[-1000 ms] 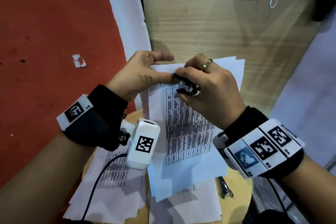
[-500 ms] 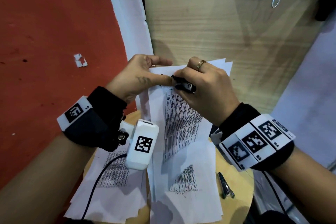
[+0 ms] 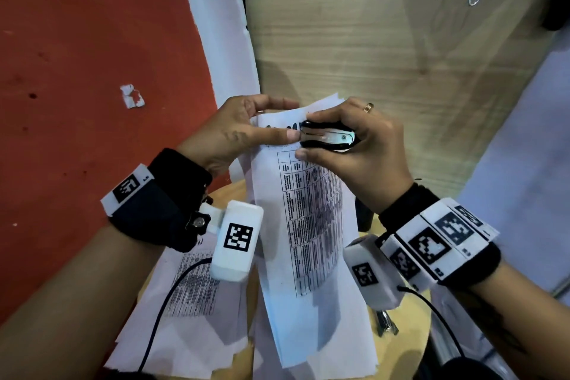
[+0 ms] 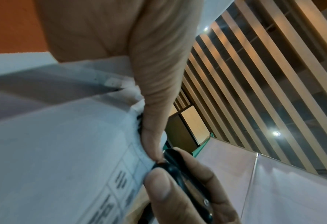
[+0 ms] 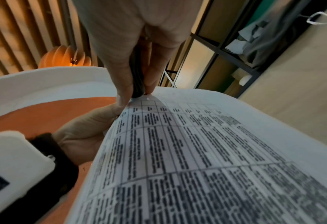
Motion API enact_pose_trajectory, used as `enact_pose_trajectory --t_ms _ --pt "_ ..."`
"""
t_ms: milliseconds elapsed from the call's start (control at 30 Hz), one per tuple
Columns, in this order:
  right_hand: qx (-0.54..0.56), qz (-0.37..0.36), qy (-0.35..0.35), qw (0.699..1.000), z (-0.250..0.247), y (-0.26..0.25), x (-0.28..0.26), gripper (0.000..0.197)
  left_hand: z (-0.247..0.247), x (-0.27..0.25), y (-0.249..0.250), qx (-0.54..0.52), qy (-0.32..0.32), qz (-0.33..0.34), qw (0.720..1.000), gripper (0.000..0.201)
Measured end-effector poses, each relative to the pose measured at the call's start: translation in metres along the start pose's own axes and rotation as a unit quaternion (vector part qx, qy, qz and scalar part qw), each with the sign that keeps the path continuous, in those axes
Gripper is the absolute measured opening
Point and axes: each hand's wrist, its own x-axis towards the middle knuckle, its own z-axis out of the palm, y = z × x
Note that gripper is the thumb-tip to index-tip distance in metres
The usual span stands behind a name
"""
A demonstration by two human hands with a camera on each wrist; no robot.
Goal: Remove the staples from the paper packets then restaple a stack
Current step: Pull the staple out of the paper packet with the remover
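Note:
A paper packet point(image 3: 311, 225) printed with a table is lifted off the stool, its top left corner pinched by my left hand point(image 3: 246, 133) with the thumb on top. My right hand point(image 3: 348, 145) grips a black and silver staple remover point(image 3: 327, 139), whose tip sits at that corner beside the left thumb. In the left wrist view the staple remover point(image 4: 185, 181) meets the packet point(image 4: 62, 151) at the thumb tip. In the right wrist view the fingers hold the staple remover point(image 5: 137, 75) down against the packet point(image 5: 197, 151). The staple itself is hidden.
More printed sheets point(image 3: 191, 302) lie on the round wooden stool point(image 3: 410, 333) below. A small metal tool point(image 3: 387, 322) rests on the stool at the right. A wooden panel point(image 3: 401, 55) stands behind, red floor point(image 3: 77, 71) at the left.
The packet has been raised and curled up off the stool. My right hand has turned the staple remover so its metal side faces up, still at the corner held by the left hand.

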Motion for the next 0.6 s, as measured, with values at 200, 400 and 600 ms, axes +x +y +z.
enact_pose_trajectory --t_ms 200,400,600 --pt "0.028 0.011 0.009 0.999 0.002 0.004 0.000 0.036 0.004 0.001 -0.002 -0.018 0.026 0.024 0.999 0.046" --pt "0.011 0.006 -0.007 1.000 0.002 0.007 -0.001 0.036 0.011 0.002 -0.007 -0.032 0.065 0.029 0.997 0.056" --pt "-0.009 0.008 0.002 1.000 0.002 0.004 0.001 0.033 0.013 0.001 -0.012 -0.051 0.060 0.032 0.996 0.050"
